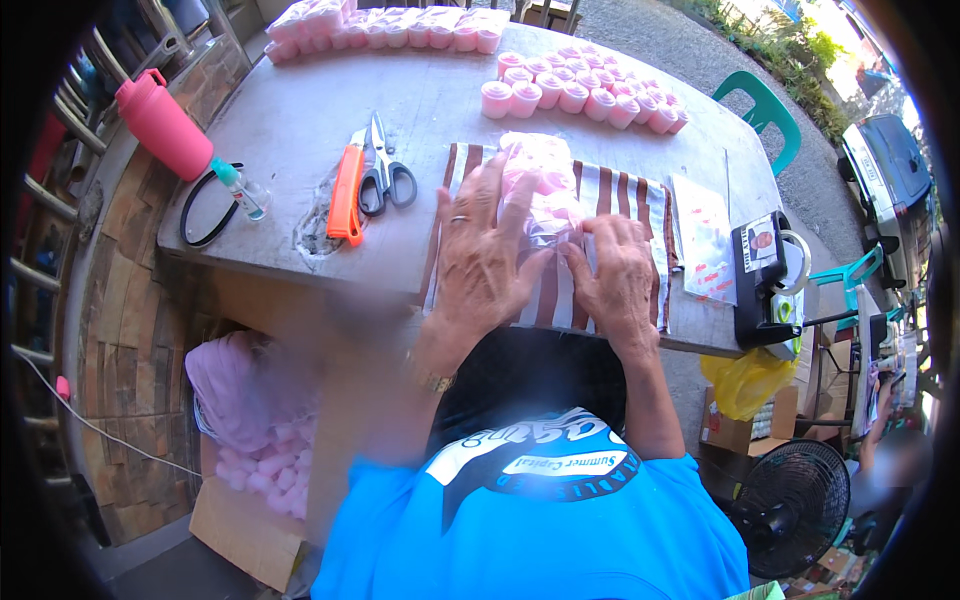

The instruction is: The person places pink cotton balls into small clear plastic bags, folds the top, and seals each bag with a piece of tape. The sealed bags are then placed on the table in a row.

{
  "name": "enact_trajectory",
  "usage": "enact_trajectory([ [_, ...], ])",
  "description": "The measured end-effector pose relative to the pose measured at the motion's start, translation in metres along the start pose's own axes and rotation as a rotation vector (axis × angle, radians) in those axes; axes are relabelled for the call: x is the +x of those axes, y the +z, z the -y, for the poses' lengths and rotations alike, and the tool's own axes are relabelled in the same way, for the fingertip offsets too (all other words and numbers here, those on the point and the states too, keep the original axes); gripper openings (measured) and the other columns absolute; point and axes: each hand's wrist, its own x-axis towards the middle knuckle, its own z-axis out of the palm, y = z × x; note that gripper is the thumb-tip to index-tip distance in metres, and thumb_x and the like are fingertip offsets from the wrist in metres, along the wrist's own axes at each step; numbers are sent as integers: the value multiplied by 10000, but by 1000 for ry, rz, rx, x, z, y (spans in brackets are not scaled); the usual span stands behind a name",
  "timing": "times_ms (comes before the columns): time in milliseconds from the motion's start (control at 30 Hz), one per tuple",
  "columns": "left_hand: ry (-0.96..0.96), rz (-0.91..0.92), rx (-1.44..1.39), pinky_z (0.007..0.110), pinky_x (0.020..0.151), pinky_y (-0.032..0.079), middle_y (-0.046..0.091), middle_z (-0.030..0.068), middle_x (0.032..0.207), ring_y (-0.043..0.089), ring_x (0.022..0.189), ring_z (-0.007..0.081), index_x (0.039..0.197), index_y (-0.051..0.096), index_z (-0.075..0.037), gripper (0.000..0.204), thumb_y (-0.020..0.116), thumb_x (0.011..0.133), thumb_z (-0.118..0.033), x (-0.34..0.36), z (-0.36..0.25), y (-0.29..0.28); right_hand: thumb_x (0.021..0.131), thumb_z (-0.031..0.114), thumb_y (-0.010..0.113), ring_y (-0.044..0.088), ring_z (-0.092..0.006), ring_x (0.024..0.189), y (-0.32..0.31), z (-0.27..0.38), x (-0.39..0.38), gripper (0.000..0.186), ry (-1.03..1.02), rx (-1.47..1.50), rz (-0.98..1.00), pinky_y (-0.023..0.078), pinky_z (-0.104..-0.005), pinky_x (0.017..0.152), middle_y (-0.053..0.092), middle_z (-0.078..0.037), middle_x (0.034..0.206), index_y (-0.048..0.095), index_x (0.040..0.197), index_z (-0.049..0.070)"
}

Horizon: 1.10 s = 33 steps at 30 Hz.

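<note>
A clear plastic bag of pink rolls (pixel 540 170) lies on a brown-and-white striped cloth (pixel 625 200) at the table's near edge. My left hand (pixel 485 255) rests along the bag's left side, its fingers stretched out and slightly blurred. At the near right corner of the bag, my right hand (pixel 618 275) has its fingers bent and its thumb against the plastic, gripping the bag's edge. Beyond the cloth stands a group of pink rolls (pixel 575 95). Left of my hands lie black-handled scissors (pixel 385 180) and an orange cutter knife (pixel 347 195).
Packed bags of pink rolls (pixel 400 28) line the table's far edge. At left are a pink tumbler (pixel 165 125) and a small bottle (pixel 240 190). Flat plastic bags (pixel 705 235) and a black tape dispenser (pixel 765 280) sit at right. Below left is a carton (pixel 245 530) of pink pieces.
</note>
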Motion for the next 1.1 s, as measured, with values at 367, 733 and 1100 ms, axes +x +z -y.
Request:
enact_trajectory([
  [367,25,-5,-13,443,1151,348,463,170,1488,355,1430,368,1338,617,-107,488,697,857,-103,1,-7,37,830,26,625,565,-290,825,13,5,-5,66,-195,88,-132,422,-417,749,580,-144,808,592,800,-22],
  [733,-176,106,150,651,1145,190,502,159,1331,419,1333,344,1370,433,-70,732,762,805,-398,-5,-7,8,841,353,719,567,-256,877,-12,-5,6,280,6,10,113,413,-414,769,584,-93,867,632,849,87],
  [1100,-5,32,274,733,1109,177,580,80,826,577,1000,269,771,590,-72,108,622,868,-104,-13,7,21,915,118,611,554,-307,718,23,6,2,210,-117,125,-168,398,-426,691,560,-134,717,554,742,13],
])
